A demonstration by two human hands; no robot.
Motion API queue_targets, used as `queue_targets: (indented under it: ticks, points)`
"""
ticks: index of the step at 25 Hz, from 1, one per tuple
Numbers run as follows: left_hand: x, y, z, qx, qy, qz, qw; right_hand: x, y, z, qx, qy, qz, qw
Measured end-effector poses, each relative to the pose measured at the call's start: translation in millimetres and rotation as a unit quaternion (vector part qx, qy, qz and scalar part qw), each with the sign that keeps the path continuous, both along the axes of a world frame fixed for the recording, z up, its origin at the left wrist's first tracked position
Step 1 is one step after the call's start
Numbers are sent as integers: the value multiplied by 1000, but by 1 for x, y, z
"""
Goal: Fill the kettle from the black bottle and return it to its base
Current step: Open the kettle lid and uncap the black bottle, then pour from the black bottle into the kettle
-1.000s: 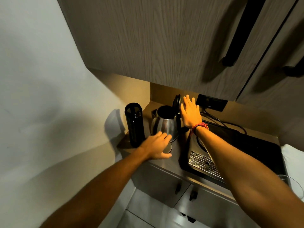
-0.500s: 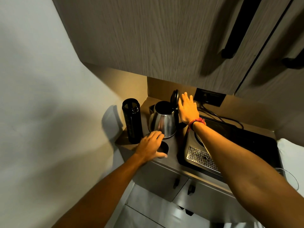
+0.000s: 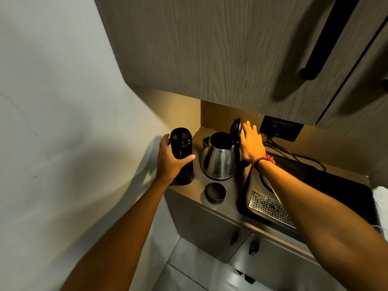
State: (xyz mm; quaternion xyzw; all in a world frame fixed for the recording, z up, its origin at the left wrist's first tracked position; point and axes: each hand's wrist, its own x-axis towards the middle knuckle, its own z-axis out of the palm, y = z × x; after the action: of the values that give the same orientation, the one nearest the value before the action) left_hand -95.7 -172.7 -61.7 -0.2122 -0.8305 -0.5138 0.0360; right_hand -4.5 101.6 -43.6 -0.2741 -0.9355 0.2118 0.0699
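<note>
Left hand takes the black bottle, with the open kettle right next to it

The left hand (image 3: 168,160) has its fingers wrapped around the black bottle (image 3: 182,158); the bottle stands straight up on the worktop (image 3: 196,191), cap (image 3: 215,192) off; the kettle (image 3: 219,159) sits just to its right, lid (image 3: 235,128) up; the right hand (image 3: 251,143) lies flat, fingers straight, against the lid.

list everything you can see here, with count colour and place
bottle: 1, black, uncapped, left end of counter
bottle cap: 1, black, counter front, before kettle
kettle: 1, steel, lid up, counter middle
drip tray: 1, black with perforated metal grille, right of kettle
wall socket: 1, black, back wall
cables: black, count unclear, behind tray
cabinet handles: 2, black, overhead
wristband: 1, red, right wrist
left hand: wrapped around bottle
right hand: open, flat against the kettle's right side
</note>
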Motion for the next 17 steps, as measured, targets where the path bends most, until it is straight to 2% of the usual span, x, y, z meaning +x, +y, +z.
queue_targets:
  ticks: [1, 3, 5, 8, 13, 17]
  points:
    - [-2, 5, -1, 24, -45, -6, 999, 0, -1, 0, -3, 1, 0, 1000]
    - [-5, 11, -5, 45, -81, 12, 996, -2, -4, 1, -25, 11, -6, 1000]
    - [-7, 14, -10, 60, -75, 35, 995, -3, -7, 1, -48, 20, -13, 999]
    - [-7, 23, -13, 55, -54, 46, 996, -1, -7, -1, -21, 7, 12, 1000]
    - [-7, 43, 2, -74, -16, -14, 997, 1, -8, 0, -18, 28, 34, 999]
    - [-13, 55, 23, -225, 71, -42, 971, 0, -7, 1, -12, 14, 35, 999]
